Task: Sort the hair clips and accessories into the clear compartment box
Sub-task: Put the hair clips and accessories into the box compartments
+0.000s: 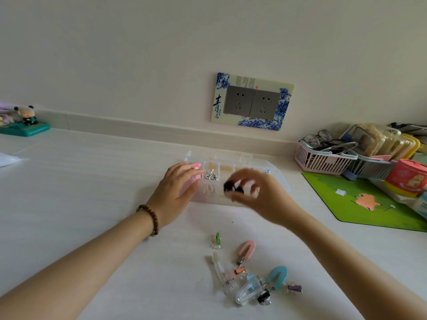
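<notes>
The clear compartment box (280, 174) lies open on the white table near the wall. My left hand (179, 190), fingers straight, rests on the box's left end. My right hand (256, 195) hovers over the box's middle and pinches a small black and white hair accessory (233, 187), which is blurred. One compartment holds small silver pieces (210, 176). Nearer me lies a loose pile: a pink clip (246, 250), a blue clip (278, 277), a green clip (217, 239), a clear clip (248, 291) and a few small ones.
A green mat (362, 202) lies at the right. Behind it stand a pink basket (323, 159) with glasses, stacked containers and a red tin (406, 177). A toy figure (27, 116) on a green base sits far left. Wall sockets (253, 101) are above the box.
</notes>
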`<move>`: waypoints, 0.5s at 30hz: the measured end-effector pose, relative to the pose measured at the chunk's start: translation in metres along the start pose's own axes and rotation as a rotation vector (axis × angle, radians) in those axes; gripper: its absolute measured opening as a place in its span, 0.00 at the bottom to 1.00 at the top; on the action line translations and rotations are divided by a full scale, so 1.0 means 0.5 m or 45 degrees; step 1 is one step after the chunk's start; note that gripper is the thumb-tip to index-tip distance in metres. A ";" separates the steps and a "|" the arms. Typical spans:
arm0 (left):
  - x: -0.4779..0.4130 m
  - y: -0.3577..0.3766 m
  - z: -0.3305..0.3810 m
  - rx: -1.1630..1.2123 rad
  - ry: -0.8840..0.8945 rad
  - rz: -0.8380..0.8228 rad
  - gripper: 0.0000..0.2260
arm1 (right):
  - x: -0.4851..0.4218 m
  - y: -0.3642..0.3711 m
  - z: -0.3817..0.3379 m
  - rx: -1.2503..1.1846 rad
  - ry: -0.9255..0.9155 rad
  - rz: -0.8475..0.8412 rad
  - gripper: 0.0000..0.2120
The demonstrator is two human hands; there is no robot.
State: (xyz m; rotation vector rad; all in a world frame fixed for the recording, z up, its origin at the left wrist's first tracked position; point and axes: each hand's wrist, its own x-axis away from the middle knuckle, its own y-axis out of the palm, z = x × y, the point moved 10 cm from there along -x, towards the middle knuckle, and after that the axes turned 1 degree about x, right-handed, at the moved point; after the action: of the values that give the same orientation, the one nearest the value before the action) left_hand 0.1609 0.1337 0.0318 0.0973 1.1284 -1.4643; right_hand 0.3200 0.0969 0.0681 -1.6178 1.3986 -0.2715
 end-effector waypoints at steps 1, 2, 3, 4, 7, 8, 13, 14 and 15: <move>-0.001 0.000 -0.001 -0.003 0.000 -0.002 0.22 | -0.018 -0.027 0.003 -0.060 0.025 0.108 0.09; -0.001 0.000 -0.001 -0.004 -0.001 -0.004 0.23 | -0.038 -0.047 0.009 -0.105 0.060 0.175 0.10; -0.001 0.000 -0.001 -0.003 -0.005 -0.011 0.23 | -0.056 -0.055 0.019 -0.140 0.111 0.195 0.10; -0.001 0.001 0.000 -0.003 -0.007 -0.019 0.24 | -0.071 -0.054 0.031 -0.179 0.171 0.185 0.09; 0.000 0.000 0.001 -0.006 -0.008 -0.023 0.24 | -0.096 -0.018 0.073 -0.200 0.329 0.115 0.09; 0.000 0.000 0.002 -0.004 -0.014 -0.023 0.24 | -0.098 -0.006 0.084 -0.165 0.353 0.089 0.10; 0.000 0.001 -0.001 0.011 -0.034 -0.032 0.24 | -0.108 0.011 0.083 0.079 0.310 0.069 0.13; 0.000 0.000 -0.001 0.011 -0.032 -0.030 0.24 | -0.110 0.010 0.079 0.150 0.306 0.072 0.14; 0.000 0.000 -0.001 0.006 -0.027 -0.029 0.24 | -0.112 0.009 0.078 0.228 0.296 0.085 0.16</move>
State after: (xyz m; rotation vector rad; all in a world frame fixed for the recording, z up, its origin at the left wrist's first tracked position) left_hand 0.1609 0.1339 0.0315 0.0720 1.1126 -1.4851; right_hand 0.3260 0.1650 0.0663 -1.4238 1.5530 -0.5439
